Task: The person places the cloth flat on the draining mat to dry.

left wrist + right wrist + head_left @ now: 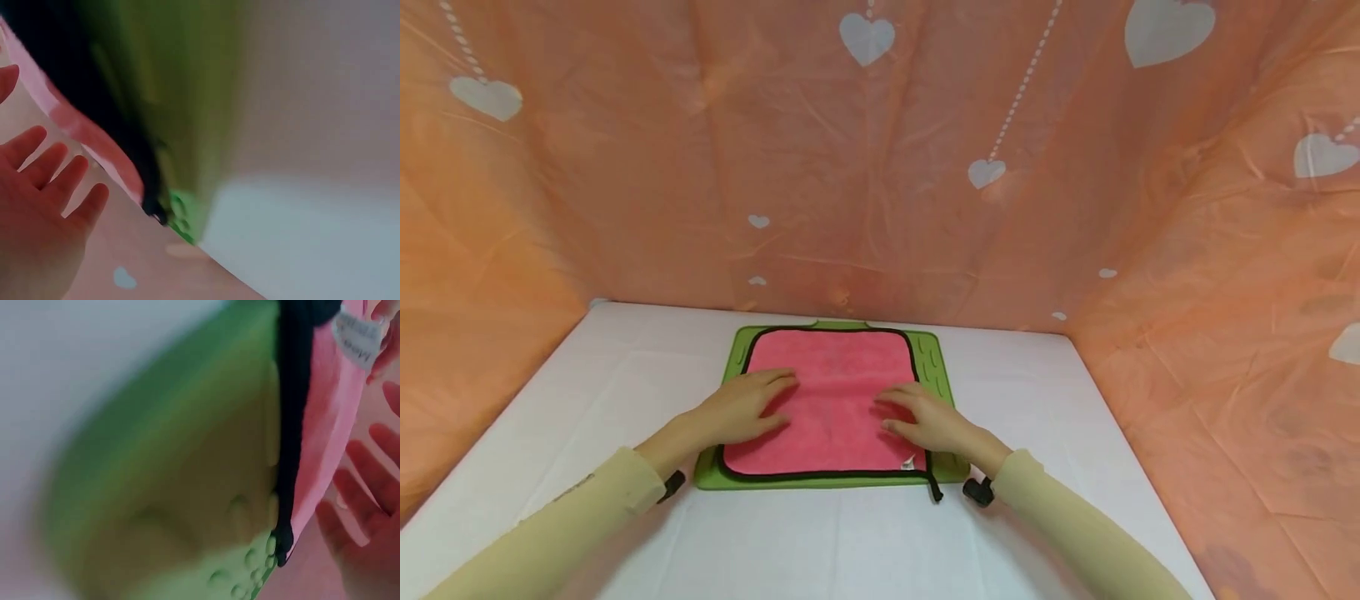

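Observation:
A pink cloth (838, 408) with black edging lies flat over a green board (934, 367), whose raised ridges show along the sides. My left hand (741, 408) is over the cloth's left part, fingers spread and pointing inward. Opposite it, my right hand (928, 421) is over the right part, fingers loosely bent. Neither hand grips anything. In the left wrist view, the left fingers (59, 169) are apart beside the cloth's dark edge. In the right wrist view, the right fingers (369, 481) spread near the pink fabric, and a white label (357, 339) shows at a corner.
The board lies on a white-covered table (820, 542), near its back edge. Orange sheeting (850, 183) with pale hearts walls the back and sides. A black loop (935, 490) hangs from the cloth's front right corner past the board. Black wrist devices (978, 492) sit at both cuffs.

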A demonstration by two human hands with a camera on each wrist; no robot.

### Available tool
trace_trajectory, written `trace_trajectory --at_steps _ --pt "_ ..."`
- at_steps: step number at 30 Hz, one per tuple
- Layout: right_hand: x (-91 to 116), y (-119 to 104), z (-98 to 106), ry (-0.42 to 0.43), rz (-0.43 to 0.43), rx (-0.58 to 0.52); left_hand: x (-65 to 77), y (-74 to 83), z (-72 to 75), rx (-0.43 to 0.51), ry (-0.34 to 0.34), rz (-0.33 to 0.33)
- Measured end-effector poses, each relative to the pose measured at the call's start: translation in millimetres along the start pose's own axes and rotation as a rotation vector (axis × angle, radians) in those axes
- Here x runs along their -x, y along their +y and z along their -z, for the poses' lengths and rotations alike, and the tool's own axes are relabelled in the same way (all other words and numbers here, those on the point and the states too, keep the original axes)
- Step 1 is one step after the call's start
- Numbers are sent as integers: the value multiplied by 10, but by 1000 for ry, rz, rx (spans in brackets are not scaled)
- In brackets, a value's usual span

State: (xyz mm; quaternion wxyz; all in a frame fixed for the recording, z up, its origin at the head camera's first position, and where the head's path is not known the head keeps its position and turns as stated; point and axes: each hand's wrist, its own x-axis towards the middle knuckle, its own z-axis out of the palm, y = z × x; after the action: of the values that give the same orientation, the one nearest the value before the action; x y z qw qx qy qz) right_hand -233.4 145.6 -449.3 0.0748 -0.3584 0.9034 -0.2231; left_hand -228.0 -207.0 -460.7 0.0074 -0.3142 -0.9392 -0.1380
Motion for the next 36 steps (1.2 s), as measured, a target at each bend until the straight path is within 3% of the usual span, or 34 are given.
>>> trace_trajectory --at_steps 6,9,14,26,31,36 --pt "-264 50 -65 -106 -46 95 -213 105 -73 25 -134 18" --pt "-291 70 -70 -184 -82 116 -233 144 -84 33 -210 36" --pt "-271 99 -52 -240 -90 108 -197 198 -88 40 -271 85" --pt "-270 104 -32 -317 -99 151 -150 289 -111 -1 -319 116" --pt "-331 143 1 -285 -91 109 -178 252 -76 -8 -306 118" --pt "-328 213 57 -197 -89 32 -189 186 -13 -8 -245 121"
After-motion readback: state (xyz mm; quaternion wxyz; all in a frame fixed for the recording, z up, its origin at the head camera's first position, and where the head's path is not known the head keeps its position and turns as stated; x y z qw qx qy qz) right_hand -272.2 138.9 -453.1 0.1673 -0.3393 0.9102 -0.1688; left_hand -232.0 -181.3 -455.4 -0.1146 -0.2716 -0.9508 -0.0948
